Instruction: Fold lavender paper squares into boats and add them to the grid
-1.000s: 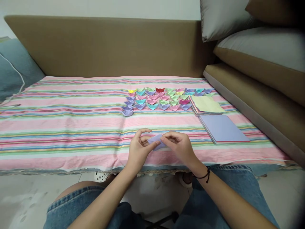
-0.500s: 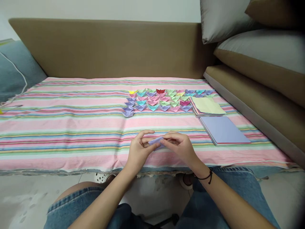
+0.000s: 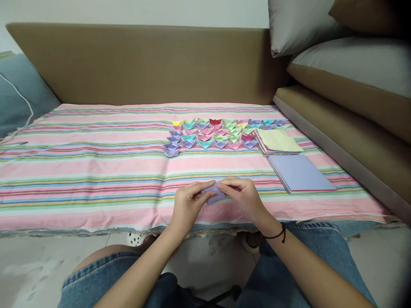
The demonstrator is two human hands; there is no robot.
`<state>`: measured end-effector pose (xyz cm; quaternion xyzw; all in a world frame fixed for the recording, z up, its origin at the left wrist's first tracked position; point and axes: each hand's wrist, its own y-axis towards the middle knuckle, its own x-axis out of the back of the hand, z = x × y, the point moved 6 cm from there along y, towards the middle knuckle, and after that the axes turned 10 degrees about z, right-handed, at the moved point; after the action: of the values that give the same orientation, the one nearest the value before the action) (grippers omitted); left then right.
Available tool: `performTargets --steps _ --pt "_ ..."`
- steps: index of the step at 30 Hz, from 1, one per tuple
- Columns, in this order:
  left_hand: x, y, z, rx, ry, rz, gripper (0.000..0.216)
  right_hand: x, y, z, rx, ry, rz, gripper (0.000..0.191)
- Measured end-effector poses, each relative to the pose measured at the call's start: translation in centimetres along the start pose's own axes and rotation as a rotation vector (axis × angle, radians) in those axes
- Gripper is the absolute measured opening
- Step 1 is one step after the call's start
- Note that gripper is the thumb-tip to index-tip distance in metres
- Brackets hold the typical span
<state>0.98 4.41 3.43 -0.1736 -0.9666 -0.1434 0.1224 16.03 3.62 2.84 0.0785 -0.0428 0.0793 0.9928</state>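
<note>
A small folded piece of lavender paper [image 3: 215,196] is held up between both hands, above the front part of the striped cloth [image 3: 122,167]. My left hand [image 3: 189,201] pinches its left side between thumb and fingers. On the right side, my right hand [image 3: 242,194] grips it with thumb and fingertips; the fingers partly cover its upper right edge. Beyond the hands, several folded paper boats [image 3: 205,137] in many colours sit in rows. Two lavender boats [image 3: 171,149] are at the near left end of these rows.
To the right lie a stack of lavender-topped paper sheets [image 3: 302,173] and, behind it, a stack topped with pale yellow [image 3: 281,141]. Large cushions [image 3: 346,72] are piled along the right side. A brown backrest [image 3: 144,64] rises at the back. A white cable [image 3: 24,98] hangs at far left.
The left fingers have closed from a spread pose onto the lavender paper. The paper has turned so that more of its flat face shows. The right hand has hardly moved.
</note>
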Motion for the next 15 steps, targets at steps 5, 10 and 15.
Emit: performTargets --steps 5,10,15 --pt "0.0 0.0 0.7 0.019 -0.035 -0.012 0.02 -0.1 -0.2 0.2 0.039 -0.079 -0.012 0.015" --pt "-0.3 0.0 1.3 0.093 -0.111 -0.008 0.019 -0.2 -0.4 0.1 0.03 -0.088 -0.054 0.014" --pt "-1.2 0.0 1.6 0.222 -0.442 0.017 0.042 -0.2 -0.5 0.0 0.022 -0.024 -0.107 0.012"
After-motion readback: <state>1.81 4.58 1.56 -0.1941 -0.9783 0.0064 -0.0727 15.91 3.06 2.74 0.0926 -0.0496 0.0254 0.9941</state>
